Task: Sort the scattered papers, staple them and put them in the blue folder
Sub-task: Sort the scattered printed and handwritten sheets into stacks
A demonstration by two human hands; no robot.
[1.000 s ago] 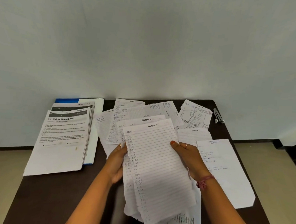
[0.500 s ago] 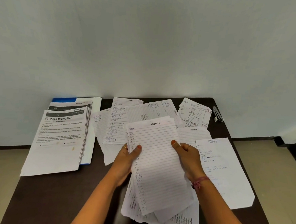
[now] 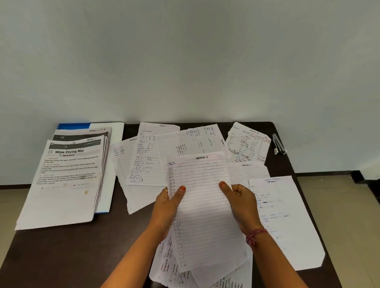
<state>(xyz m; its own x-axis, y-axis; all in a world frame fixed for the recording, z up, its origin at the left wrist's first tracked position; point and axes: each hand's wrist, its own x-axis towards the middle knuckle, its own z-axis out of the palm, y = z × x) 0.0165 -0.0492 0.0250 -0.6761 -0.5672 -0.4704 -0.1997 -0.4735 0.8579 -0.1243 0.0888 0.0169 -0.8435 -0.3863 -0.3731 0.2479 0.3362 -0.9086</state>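
Observation:
A small stack of lined sheets, topped by one headed "Section 1", is held above the dark table. My left hand pinches its left edge, thumb on top. My right hand pinches the right edge the same way. More handwritten lined papers lie scattered across the far half of the table, and others lie under the held stack. The blue folder lies at the far left, mostly covered by printed pages. A stapler sits at the far right corner.
A pile of printed pages headed "Wipe Drying Mat" covers the folder on the left. A large white sheet lies at the right and overhangs the table edge. A pale wall stands right behind the table. Tiled floor shows on both sides.
My left hand shifted from behind the stack's left edge to pinching it with the thumb on top. The fanned sheets have been squared together, hiding the "Section 2" sheet behind the top one.

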